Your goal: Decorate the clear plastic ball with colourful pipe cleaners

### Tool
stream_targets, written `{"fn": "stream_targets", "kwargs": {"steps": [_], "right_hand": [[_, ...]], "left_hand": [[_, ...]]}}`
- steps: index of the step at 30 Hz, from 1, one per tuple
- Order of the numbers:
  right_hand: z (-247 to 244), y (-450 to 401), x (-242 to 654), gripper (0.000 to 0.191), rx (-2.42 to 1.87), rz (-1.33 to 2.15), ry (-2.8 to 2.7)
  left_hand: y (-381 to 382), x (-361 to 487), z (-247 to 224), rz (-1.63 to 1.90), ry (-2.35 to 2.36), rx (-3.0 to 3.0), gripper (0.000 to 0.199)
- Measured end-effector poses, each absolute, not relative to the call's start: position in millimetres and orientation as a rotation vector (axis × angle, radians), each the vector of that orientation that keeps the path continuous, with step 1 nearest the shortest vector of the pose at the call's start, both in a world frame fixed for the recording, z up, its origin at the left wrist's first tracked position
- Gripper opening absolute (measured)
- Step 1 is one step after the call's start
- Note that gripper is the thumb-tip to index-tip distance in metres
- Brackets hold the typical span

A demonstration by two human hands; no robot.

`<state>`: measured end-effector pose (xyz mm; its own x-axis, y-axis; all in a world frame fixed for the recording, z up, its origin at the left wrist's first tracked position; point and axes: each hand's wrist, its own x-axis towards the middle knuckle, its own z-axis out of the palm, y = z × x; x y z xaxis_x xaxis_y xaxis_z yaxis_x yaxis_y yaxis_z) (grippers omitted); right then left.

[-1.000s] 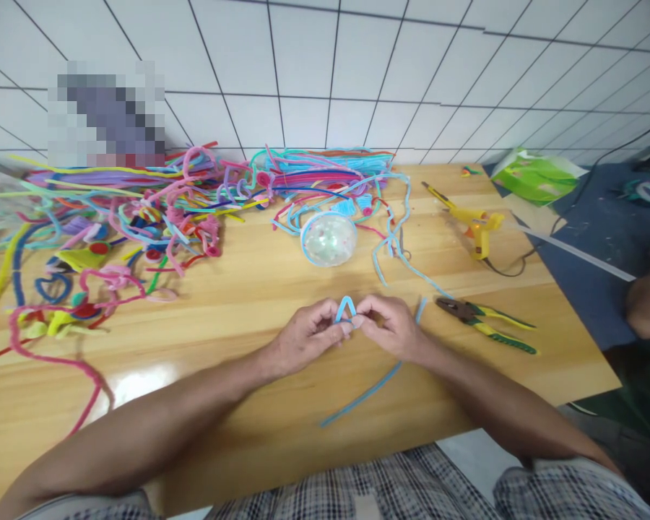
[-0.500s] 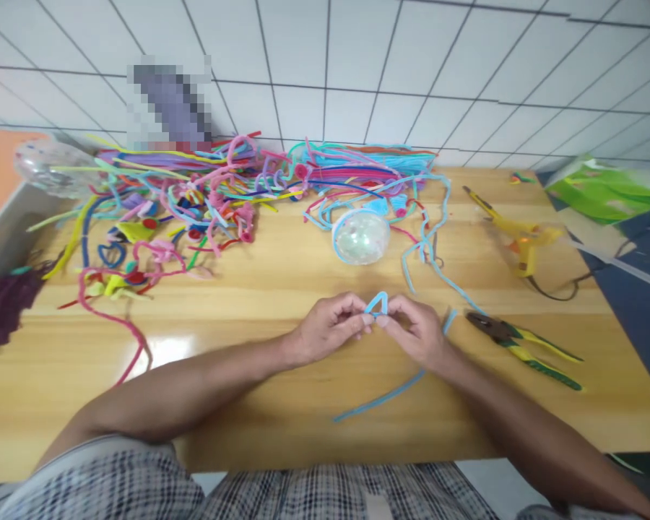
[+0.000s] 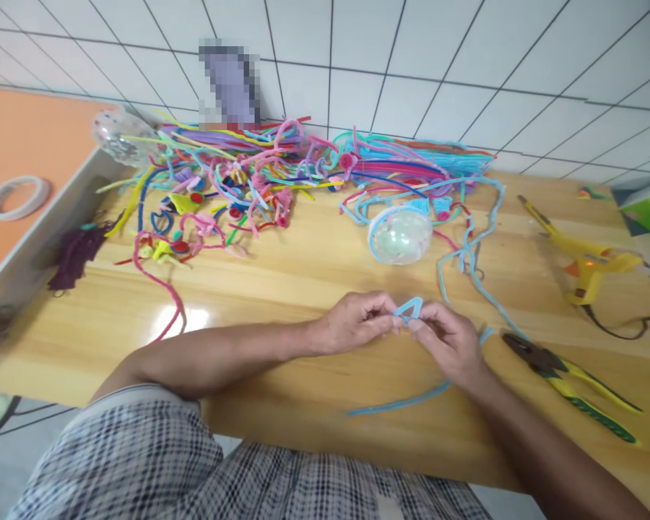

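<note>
A small blue pipe cleaner bent into a triangle (image 3: 410, 309) is pinched between my two hands above the table. My left hand (image 3: 360, 320) grips its left corner with thumb and fingers. At its right corner, my right hand (image 3: 451, 339) has its fingers closed on it. A long blue pipe cleaner (image 3: 401, 406) lies on the table, passing under my right hand and wrist. Beyond the hands rests a clear dome (image 3: 401, 235) with a blue rim. Pliers (image 3: 568, 383) with yellow-green handles lie right of my right hand.
Tangled colourful pipe cleaners (image 3: 238, 180) line the table's back. A yellow glue gun (image 3: 590, 263) and its cord are at the right. White tape (image 3: 17, 198) sits on an orange surface at the left, and a purple bundle (image 3: 76, 253) lies near that side's ledge.
The camera view has turned left, so the table's things appear farther right. Both hands still hold the blue triangle, which looks more tilted now. The tape has come into view.
</note>
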<state>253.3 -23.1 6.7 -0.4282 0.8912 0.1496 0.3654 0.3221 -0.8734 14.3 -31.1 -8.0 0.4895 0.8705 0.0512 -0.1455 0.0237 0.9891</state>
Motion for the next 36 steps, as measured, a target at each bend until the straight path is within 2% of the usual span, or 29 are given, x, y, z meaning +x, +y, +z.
{"fn": "stream_targets", "kwargs": {"steps": [7,15,31,36], "right_hand": [[4.3,-23.6,253.3,0.016,-1.073,0.899,-2.031],[4.9,-23.1,252.6,0.015,-1.034,0.863,-2.023],[1.6,-22.9,252.8,0.019,-1.116,0.958,-1.94],[2.0,-22.9,251.4,0.018,-1.136,0.97,-1.927]], "left_hand": [[-29.0,18.0,-13.3,0.896,0.742,1.351,0.034],[-28.5,16.6,-8.7,0.866,0.748,1.377,0.025],[-25.1,16.3,-10.7,0.872,0.693,1.289,0.035],[-25.4,16.0,-11.6,0.881,0.69,1.28,0.03]]}}
